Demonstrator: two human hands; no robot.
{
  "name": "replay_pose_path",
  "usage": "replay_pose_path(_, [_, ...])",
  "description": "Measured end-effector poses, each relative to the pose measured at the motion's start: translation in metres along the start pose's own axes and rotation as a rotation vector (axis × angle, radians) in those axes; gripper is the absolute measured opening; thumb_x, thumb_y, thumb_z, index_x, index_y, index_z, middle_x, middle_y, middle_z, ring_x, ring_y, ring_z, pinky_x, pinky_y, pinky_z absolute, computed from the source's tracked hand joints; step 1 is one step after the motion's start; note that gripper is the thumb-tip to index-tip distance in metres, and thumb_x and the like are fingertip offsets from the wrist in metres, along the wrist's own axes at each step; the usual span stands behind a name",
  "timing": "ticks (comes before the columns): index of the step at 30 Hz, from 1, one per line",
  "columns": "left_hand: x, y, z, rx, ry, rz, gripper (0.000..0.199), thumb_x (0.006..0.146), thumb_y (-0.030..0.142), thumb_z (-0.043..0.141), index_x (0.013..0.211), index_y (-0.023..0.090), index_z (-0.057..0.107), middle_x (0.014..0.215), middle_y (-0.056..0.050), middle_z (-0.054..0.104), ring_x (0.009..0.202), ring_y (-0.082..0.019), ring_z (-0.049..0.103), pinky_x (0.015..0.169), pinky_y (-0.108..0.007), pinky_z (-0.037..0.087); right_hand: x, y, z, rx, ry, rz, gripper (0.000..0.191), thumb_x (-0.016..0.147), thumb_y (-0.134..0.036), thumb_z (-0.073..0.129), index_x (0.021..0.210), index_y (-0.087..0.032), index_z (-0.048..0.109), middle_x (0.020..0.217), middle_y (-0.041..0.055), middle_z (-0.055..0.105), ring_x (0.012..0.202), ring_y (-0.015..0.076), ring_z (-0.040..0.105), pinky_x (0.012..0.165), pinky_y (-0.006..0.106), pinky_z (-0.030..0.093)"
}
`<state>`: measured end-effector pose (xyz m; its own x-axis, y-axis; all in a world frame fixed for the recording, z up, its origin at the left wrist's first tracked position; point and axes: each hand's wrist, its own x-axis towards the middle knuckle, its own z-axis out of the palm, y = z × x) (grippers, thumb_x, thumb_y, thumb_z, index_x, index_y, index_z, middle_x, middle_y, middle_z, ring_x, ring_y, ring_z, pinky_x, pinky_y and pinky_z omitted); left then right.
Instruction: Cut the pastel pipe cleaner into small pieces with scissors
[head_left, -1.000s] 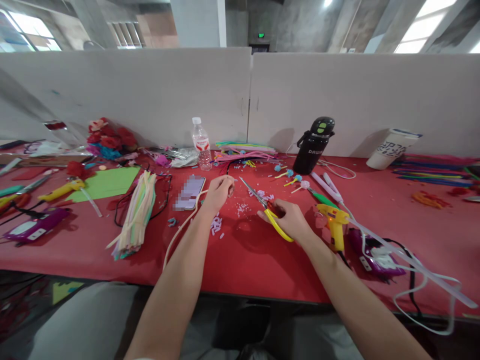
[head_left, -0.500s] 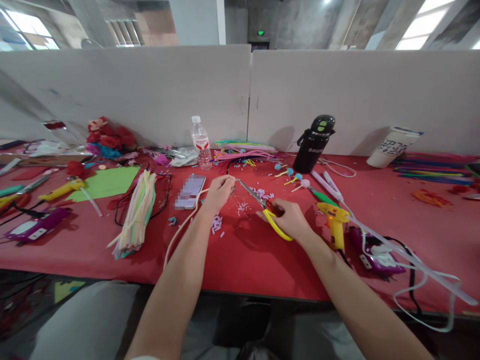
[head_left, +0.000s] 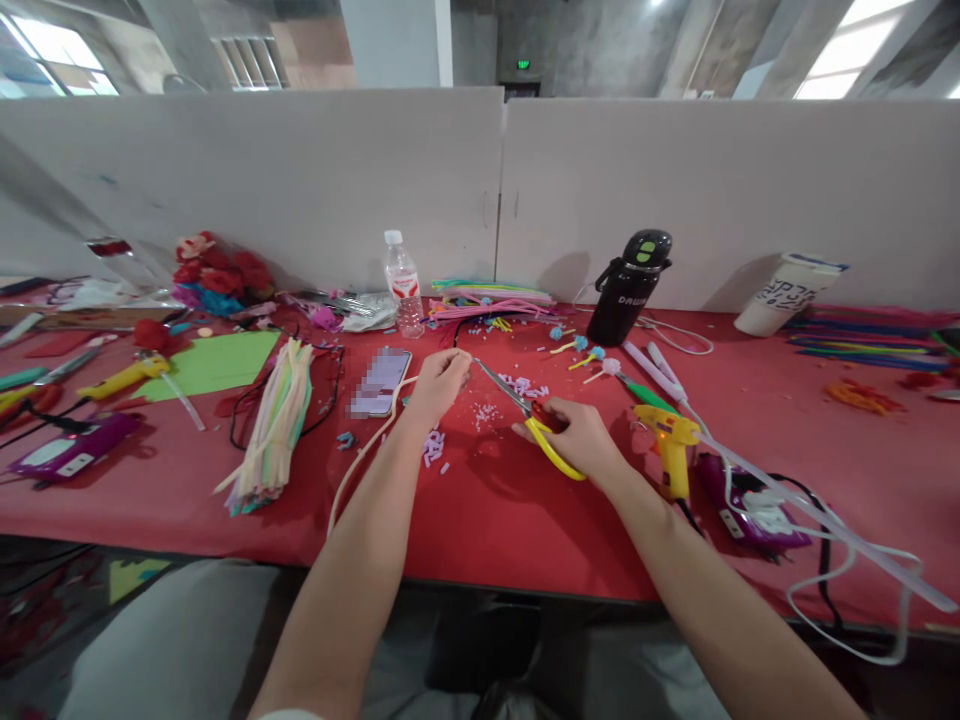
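Far L: bundle of pale sticks [head_left: 281, 430] lying on the table [head_left: 487, 530], then the phone [head_left: 394, 375], and a cream strip [head_left: 358, 465] curving up past it into the L hand [head_left: 441, 385]. L grip's pinched shut on that strip, AFAICT; a tiny pale end shows at the fingertips. Lilac bits [head_left: 431, 450] lie just below the L hand, w/ paler crumbs [head_left: 486, 416] to the R of them.

Mid-table, scissors [head_left: 553, 456] point up-L, tips right by the L fingertips; can't tell if they touch. R hand [head_left: 581, 435] has its grip curled round the handles, fingers partly closed. Blade gap's too small to read.

Step now, I'd say: blades being lined up at the strip's end. Any cut from here calls for a steady strip, L fingertips clear & a small R squeeze.

R of that, yellow glue gun [head_left: 675, 460] stands near the R wrist.

Vs 1 sec ago: tips were a bit off the L fingertips, now right up close; L fingers more tucked. Vs ½ sec ago: approx. same.
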<state>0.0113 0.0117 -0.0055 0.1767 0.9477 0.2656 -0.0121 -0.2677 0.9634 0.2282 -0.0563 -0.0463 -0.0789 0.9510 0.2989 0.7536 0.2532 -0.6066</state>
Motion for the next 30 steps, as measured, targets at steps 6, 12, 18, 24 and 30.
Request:
replay_pose_path(6, [-0.0004, -0.001, -0.0007, 0.022, 0.0, 0.012, 0.026, 0.077, 0.024, 0.047, 0.057, 0.019, 0.032, 0.051, 0.006, 0.029, 0.046, -0.006, 0.029, 0.045, -0.022, 0.023, -0.001, -0.0005, 0.0009, -0.003, -0.007, 0.004, 0.049, 0.072, -0.062, 0.062, 0.061, -0.02, 0.038, 0.054, -0.0042, 0.035, 0.052, 0.01, 0.029, 0.048, 0.025, 0.02])
replay_pose_path(12, [0.0008, -0.0044, -0.0024, 0.004, 0.019, 0.012, 0.025, 0.077, 0.025, 0.049, 0.057, 0.019, 0.034, 0.05, 0.006, 0.03, 0.045, -0.006, 0.03, 0.045, -0.022, 0.024, -0.0009, 0.0, 0.0023, 0.007, 0.003, 0.002, 0.053, 0.071, -0.065, 0.061, 0.061, -0.02, 0.036, 0.053, -0.0042, 0.035, 0.052, 0.0101, 0.029, 0.048, 0.025, 0.021])
replay_pose_path(18, [0.0007, -0.0051, -0.0028, -0.004, -0.001, 0.014, 0.025, 0.076, 0.023, 0.048, 0.057, 0.019, 0.033, 0.05, 0.006, 0.028, 0.045, -0.006, 0.029, 0.045, -0.022, 0.023, -0.0012, -0.0008, 0.0019, 0.01, -0.005, 0.0, 0.051, 0.071, -0.062, 0.063, 0.061, -0.02, 0.035, 0.054, -0.0046, 0.034, 0.052, 0.0099, 0.029, 0.048, 0.024, 0.021])
replay_pose_path(24, [0.0002, -0.0037, -0.0019, -0.006, -0.001, -0.006, 0.025, 0.077, 0.024, 0.048, 0.057, 0.019, 0.033, 0.05, 0.006, 0.028, 0.044, -0.006, 0.029, 0.045, -0.021, 0.023, -0.0002, -0.0012, 0.0008, 0.013, -0.015, 0.01, 0.052, 0.071, -0.063, 0.063, 0.059, -0.02, 0.036, 0.053, -0.0047, 0.033, 0.05, 0.0093, 0.029, 0.047, 0.025, 0.019])
replay_pose_path(30, [-0.0011, 0.0037, 0.0004, 0.057, 0.003, 0.013, 0.026, 0.08, 0.023, 0.044, 0.056, 0.018, 0.036, 0.05, 0.005, 0.033, 0.046, -0.008, 0.034, 0.047, -0.021, 0.026, 0.0002, -0.0005, 0.0005, 0.02, -0.019, 0.0, 0.053, 0.071, -0.063, 0.063, 0.06, -0.02, 0.034, 0.054, -0.005, 0.031, 0.051, 0.0096, 0.028, 0.048, 0.025, 0.019])
